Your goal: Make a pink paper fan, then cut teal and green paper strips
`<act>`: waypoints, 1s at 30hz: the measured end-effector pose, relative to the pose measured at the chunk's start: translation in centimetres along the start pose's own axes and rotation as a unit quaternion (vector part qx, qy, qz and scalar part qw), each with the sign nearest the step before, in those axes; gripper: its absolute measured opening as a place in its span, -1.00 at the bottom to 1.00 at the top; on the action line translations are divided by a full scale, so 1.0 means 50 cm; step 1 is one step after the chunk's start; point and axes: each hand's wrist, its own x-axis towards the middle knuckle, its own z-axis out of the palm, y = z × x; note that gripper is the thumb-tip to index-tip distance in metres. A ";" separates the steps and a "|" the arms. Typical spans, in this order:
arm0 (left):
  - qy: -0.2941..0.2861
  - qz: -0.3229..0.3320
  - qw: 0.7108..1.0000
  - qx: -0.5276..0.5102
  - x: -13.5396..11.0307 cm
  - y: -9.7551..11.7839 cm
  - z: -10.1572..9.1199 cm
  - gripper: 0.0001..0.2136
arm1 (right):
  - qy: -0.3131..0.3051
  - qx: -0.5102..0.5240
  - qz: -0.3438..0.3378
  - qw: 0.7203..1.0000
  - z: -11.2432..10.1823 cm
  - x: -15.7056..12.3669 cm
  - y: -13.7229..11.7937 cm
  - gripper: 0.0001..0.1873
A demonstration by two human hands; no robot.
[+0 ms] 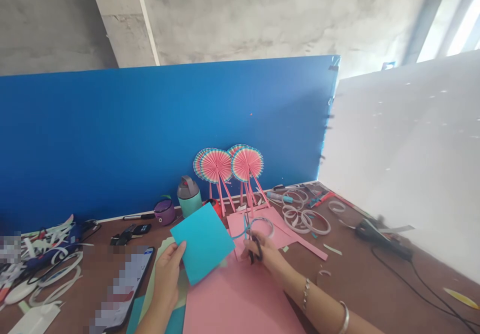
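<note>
My left hand [170, 269] pinches a turquoise paper square [204, 244] by its left edge, thumb on top. My right hand [264, 254] is closed around the dark handles of a pair of scissors [256, 254], whose blades point up and away from me. The scissors are to the right of the turquoise square. Beneath both hands lies a large pink sheet [240, 299]. Pale green paper [155, 261] is partly hidden under my left forearm. More pink paper [275, 224] lies just beyond my right hand.
Pink pleated paper fans [216, 166] lean against a blue partition [112, 139]. A teal bottle [189, 201] and a purple container [164, 211] stand at the back. Tape rolls [315, 222] and a black corded tool [382, 239] are at right. A phone [123, 289] and paper scraps lie left.
</note>
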 end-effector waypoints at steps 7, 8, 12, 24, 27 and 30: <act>-0.043 -0.003 0.998 -0.035 -0.008 0.002 0.006 -0.65 | 0.085 -0.049 -0.136 0.986 -0.006 0.010 0.015 -0.47; -0.053 0.000 0.998 -0.037 -0.010 0.003 0.007 -0.64 | 0.072 -0.040 -0.127 0.988 -0.004 0.009 0.012 -0.48; -0.064 -0.004 0.997 -0.031 -0.016 0.005 0.012 -0.60 | 0.007 -0.016 -0.072 0.997 0.007 0.006 0.009 -0.49; -0.283 -0.036 0.958 -0.016 -0.057 0.034 0.031 -0.62 | 0.037 -0.082 -0.140 0.986 0.005 0.004 0.011 -0.65; -0.220 -0.007 0.975 -0.011 -0.041 0.023 0.022 -0.64 | 0.060 -0.052 -0.102 0.992 0.001 0.005 0.004 -0.61; -0.149 0.014 0.989 -0.020 -0.019 0.011 0.009 -0.59 | 0.094 -0.045 -0.045 0.994 -0.005 0.005 -0.005 -0.52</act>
